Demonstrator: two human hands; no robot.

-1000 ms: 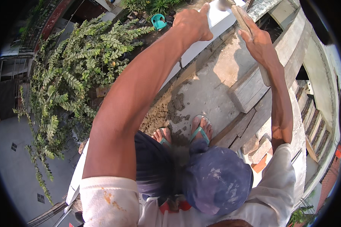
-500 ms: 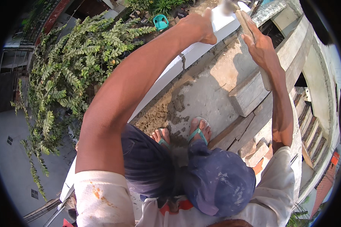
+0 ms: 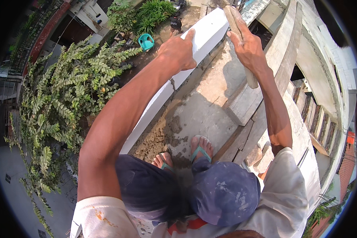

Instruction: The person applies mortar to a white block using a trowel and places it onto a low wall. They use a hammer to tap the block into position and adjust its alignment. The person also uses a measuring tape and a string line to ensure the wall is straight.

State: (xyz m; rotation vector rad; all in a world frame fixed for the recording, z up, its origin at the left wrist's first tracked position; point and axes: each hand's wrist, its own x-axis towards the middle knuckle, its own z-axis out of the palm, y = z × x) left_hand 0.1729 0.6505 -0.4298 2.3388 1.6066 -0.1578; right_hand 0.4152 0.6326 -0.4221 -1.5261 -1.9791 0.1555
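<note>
My left hand [image 3: 177, 53] is by the white parapet [image 3: 210, 29], with the index finger stretched along its top and the thumb spread apart from it. The remaining fingers of that hand are mostly hidden. A narrow wooden stick [image 3: 235, 24] runs under my right hand [image 3: 248, 49], its near end showing below the wrist. My right fingers lie along the stick and the thumb sticks out to the left. The stick's far end is close to the parapet's far end.
Flip-flops are on my feet on a grey ledge beside wet mortar [image 3: 150, 139]. Wooden planks [image 3: 246, 105] and broken bricks [image 3: 261, 158] lie to the right. Beyond the parapet, leafy branches [image 3: 63, 99] and a green plastic chair [image 3: 146, 42] are lower down.
The view has shifted, so both hands appear lower and further left. My left index finger now stretches over the parapet top. The stick stays with my right hand.
</note>
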